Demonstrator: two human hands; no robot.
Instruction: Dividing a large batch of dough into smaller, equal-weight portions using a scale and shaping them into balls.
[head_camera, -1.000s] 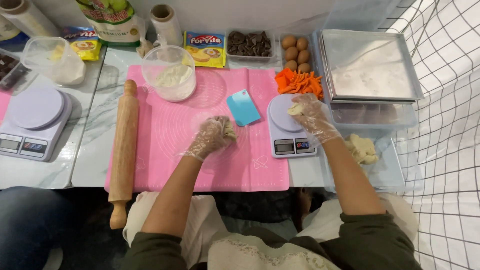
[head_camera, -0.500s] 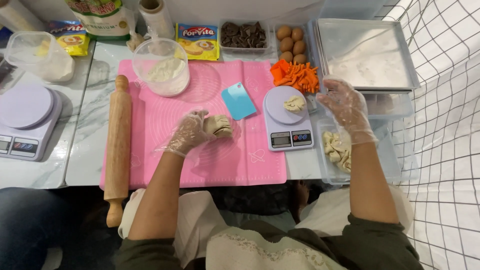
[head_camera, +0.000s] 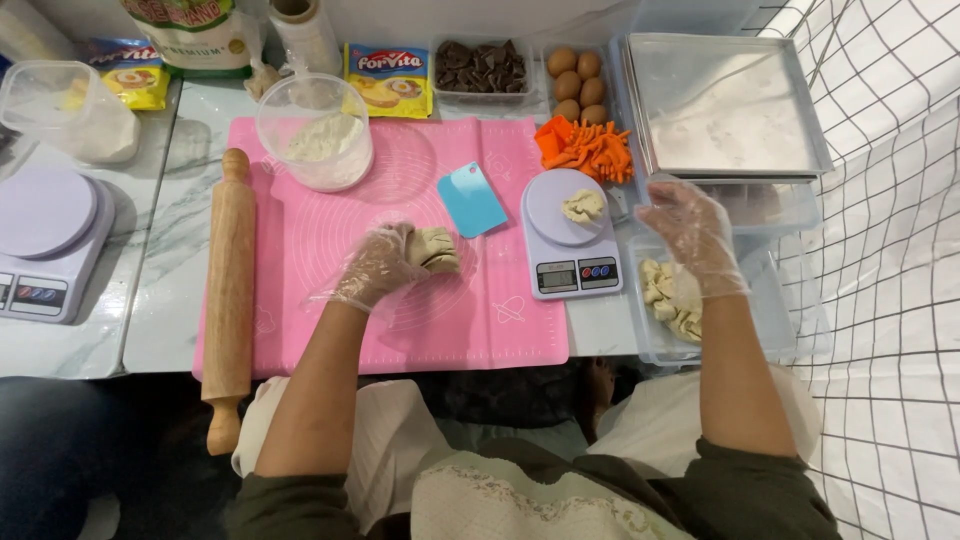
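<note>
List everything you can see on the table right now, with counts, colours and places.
silicone mat: 1, pink, centre
rolling pin: 1, wooden, mat's left edge
flour bowl: 1, clear, mat's top
scraper: 1, blue, on mat
kitchen scales: 2, lilac, one right of mat with a dough bit, one far left
eggs: 5, brown, back
baking tray: 1, metal, back right
dough-piece tub: 1, clear, right
dough lump: 1, beige, on mat
left hand: gloved, on dough lump
right hand: gloved, over tub
</note>
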